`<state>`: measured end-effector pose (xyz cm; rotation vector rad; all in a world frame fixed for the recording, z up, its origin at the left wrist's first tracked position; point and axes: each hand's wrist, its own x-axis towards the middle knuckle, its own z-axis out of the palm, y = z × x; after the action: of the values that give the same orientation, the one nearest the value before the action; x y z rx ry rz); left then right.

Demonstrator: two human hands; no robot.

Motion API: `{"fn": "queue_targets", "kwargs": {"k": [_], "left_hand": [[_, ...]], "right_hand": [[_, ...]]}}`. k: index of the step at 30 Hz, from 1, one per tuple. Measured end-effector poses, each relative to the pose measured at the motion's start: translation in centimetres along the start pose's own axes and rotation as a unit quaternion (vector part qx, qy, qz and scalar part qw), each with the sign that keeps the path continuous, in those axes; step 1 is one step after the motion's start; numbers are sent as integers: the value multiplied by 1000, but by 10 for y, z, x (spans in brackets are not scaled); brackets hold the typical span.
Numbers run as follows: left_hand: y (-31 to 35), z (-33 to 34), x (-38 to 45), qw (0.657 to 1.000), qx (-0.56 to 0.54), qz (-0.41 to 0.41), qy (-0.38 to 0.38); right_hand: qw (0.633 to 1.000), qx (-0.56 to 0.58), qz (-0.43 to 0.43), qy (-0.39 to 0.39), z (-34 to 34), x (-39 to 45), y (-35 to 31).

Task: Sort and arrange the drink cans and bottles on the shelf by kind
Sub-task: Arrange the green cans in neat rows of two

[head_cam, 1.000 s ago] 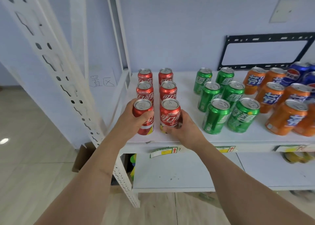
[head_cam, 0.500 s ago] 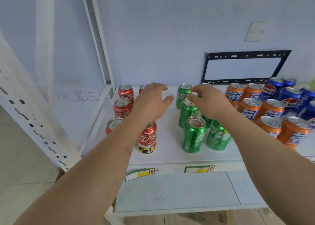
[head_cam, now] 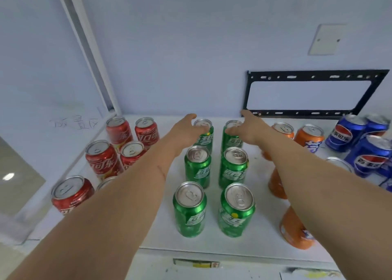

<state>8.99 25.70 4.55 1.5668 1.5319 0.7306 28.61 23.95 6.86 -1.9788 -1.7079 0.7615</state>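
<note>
On the white shelf (head_cam: 267, 220) several green cans (head_cam: 236, 211) stand in two columns. My left hand (head_cam: 183, 131) wraps the back left green can (head_cam: 204, 138). My right hand (head_cam: 248, 129) wraps the back right green can (head_cam: 231, 141). Left of them stand several red cans (head_cam: 99, 158), partly behind my left forearm. On the right are orange cans (head_cam: 309, 137), several of them hidden by my right forearm. Blue cans (head_cam: 341, 134) fill the far right.
A black metal bracket (head_cam: 307, 95) hangs on the wall behind the cans, with a white wall plate (head_cam: 326, 40) above it. A white shelf upright (head_cam: 89, 52) rises at the back left. Price tags (head_cam: 195, 263) line the shelf's front edge.
My hands let go of the front red cans and moved right and back, onto the two rearmost green cans. The view has shifted right and closer to the shelf.
</note>
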Motion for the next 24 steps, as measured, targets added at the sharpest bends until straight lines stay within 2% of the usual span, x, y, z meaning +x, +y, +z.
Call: {"fn": "queue_targets", "kwargs": {"k": [4,10,17,22,24], "left_hand": [[-6,10,13,1000,20,-2,-15],[-7,12,22,999,33,-3,-9],[6,4,-17,1000,5,-21,22],[-11,-1,-79,997,57,-3,-58],[-19,-2,-84,996,64,3,-68]], "right_hand": [[999,-34,17,-35,9,11,6],[999,-34,29,0,22,11,5],[996,77,40,38,14,-32,-2],[993,109,18,-28,26,-84,10],[994,101,7,-34,32,-88,12]]}}
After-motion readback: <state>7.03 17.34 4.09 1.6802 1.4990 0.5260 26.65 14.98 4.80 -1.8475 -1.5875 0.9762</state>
